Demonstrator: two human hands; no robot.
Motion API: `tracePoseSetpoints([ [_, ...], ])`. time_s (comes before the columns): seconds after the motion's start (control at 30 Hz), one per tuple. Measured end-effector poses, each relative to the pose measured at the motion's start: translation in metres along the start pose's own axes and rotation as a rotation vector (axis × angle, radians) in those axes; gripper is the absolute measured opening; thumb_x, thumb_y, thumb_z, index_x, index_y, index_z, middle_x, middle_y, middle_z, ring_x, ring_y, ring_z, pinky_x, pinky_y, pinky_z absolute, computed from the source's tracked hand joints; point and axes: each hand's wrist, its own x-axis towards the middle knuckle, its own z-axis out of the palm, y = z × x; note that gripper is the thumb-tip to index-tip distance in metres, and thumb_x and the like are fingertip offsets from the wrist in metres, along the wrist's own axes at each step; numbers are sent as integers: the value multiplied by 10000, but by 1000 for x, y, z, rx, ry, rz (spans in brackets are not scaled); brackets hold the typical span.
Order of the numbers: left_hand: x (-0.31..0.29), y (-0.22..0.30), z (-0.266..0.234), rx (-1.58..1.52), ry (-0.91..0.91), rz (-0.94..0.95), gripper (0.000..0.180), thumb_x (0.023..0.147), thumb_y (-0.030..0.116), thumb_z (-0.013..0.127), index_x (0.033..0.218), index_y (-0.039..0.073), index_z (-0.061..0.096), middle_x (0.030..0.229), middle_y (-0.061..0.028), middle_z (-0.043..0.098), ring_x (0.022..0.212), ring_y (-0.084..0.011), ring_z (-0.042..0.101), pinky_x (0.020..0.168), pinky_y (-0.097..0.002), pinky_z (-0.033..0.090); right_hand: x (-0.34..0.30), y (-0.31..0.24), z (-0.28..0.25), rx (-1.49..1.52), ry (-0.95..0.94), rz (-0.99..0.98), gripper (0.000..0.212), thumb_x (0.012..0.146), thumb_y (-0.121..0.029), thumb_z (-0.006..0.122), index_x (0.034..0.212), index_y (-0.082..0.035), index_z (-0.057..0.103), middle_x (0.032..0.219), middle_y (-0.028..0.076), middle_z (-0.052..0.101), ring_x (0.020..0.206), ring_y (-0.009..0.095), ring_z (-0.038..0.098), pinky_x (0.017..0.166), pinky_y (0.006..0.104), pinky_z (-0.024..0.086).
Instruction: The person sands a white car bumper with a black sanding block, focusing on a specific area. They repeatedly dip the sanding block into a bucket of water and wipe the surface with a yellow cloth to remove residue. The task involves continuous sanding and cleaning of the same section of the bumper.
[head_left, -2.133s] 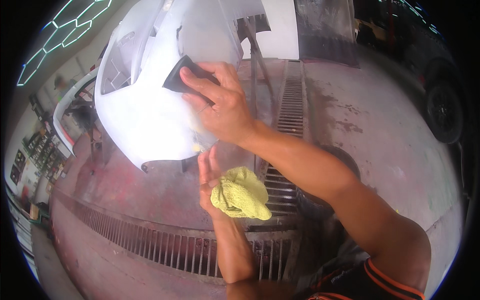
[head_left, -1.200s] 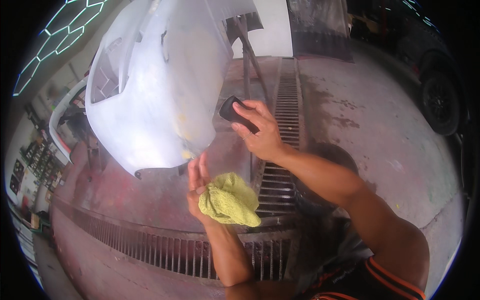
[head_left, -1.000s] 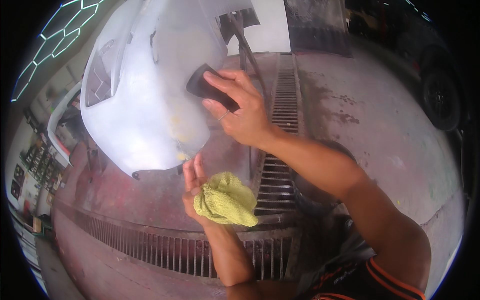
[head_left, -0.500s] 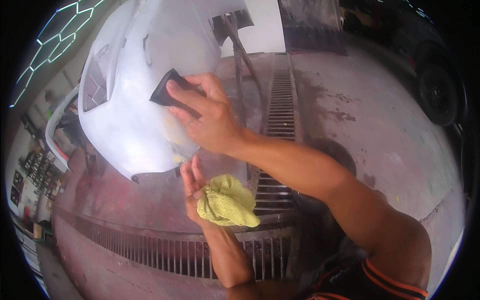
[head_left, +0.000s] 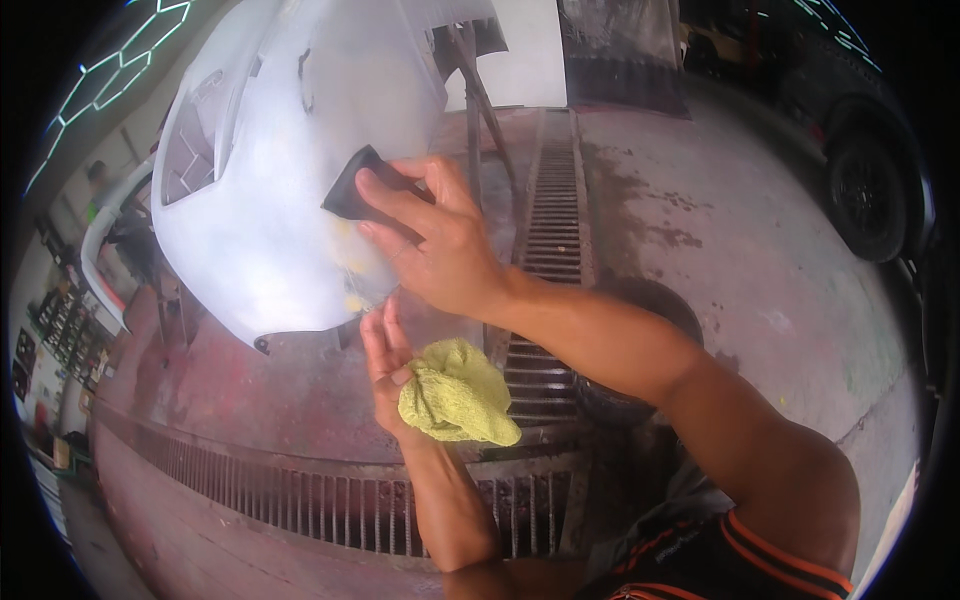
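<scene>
We appear to rub the bumper (head_left: 255,235): right hand (head_left: 440,240) gripping black block (head_left: 350,190), left hand (head_left: 388,372) clamping cloth (head_left: 457,392); next stroke likely needs even pressure.

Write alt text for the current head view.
A person's right hand holds a dark block at the side of a whitish car bumper. Below it, the left hand, with a yellow-green cloth, reaches its fingertips to the bumper's lower edge. A slatted floor drain runs behind.
</scene>
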Motion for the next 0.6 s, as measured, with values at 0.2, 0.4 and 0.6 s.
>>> tracePoseSetpoints([
  [0.2, 2, 1, -9, -18, -47, -6, 791, 793, 302, 594, 1497, -30, 447, 1610, -285, 374, 1090, -343, 740, 774, -456, 704, -14, 5, -1, 27, -35, 57, 554, 852, -85, 864, 1383, -113, 711, 1211, 173, 603, 1110, 340, 588, 947, 448, 509],
  [0.4, 4, -2, -16, -14, -56, 27, 738, 798, 287, 581, 1474, -4, 522, 1585, -306, 419, 1297, -323, 641, 829, -446, 686, -63, 24, -62, -11, -153, 200, 553, 892, -74, 832, 1421, -63, 672, 1284, 174, 613, 1162, 336, 606, 1000, 424, 518],
  [0.6, 4, -5, -17, -30, -71, 28, 701, 816, 297, 579, 1465, 34, 541, 1608, -306, 396, 1329, -314, 619, 830, -458, 678, -5, 24, -42, 13, -79, 111, 538, 894, -85, 830, 1409, -65, 677, 1313, 159, 610, 1203, 332, 601, 1027, 422, 518],
])
